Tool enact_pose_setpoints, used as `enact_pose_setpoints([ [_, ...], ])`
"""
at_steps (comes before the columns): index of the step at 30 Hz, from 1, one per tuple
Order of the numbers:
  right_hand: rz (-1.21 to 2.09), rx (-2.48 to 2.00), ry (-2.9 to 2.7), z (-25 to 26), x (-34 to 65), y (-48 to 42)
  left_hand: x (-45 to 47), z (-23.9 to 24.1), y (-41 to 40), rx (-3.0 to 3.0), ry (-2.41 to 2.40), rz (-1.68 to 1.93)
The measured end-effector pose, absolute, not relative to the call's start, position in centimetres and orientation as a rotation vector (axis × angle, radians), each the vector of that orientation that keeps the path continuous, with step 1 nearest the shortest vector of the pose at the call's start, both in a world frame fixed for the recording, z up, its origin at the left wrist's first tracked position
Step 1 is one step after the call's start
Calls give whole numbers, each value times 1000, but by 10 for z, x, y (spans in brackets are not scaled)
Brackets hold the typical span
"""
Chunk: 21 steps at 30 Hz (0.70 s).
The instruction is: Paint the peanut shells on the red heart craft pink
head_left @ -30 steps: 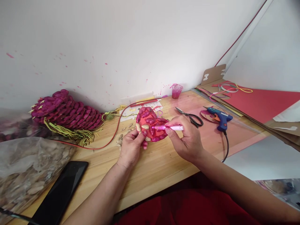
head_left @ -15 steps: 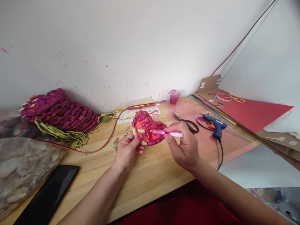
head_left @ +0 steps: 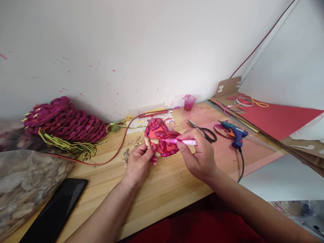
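Observation:
My left hand pinches the lower left edge of a red heart-shaped piece covered with peanuts. Most of its peanuts are painted shiny magenta; a few near my left thumb, like this peanut, are plain tan. A thin purple loop sticks out at its top. In my right hand, closed between thumb and fingers, is a paintbrush with a white handle stained pink. The pink brush tip touches, or sits right over, the peanuts in the middle of the heart.
Behind stands a cup of magenta paint. Scissors and a blue glue gun lie to the right, near red card. On the left are stacked magenta peanut pieces, a bag of peanuts, a phone and a red cord.
The brush tip has shifted slightly up the heart and its handle lies a little more level. Both hands keep their holds; the whole view has moved slightly.

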State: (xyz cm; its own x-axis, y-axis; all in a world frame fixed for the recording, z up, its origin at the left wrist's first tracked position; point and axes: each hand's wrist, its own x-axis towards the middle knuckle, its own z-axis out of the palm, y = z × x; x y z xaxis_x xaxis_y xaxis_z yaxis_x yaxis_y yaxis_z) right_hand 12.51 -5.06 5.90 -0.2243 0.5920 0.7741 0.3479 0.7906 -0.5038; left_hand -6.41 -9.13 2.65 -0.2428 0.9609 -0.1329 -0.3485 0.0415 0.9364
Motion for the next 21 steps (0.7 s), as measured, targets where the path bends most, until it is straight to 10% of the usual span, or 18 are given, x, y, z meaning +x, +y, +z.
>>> enact_pose_setpoints([
  [21, 411, -717, -1911, 63, 136, -44, -74, 13, -90, 1087, 1483, 1415],
])
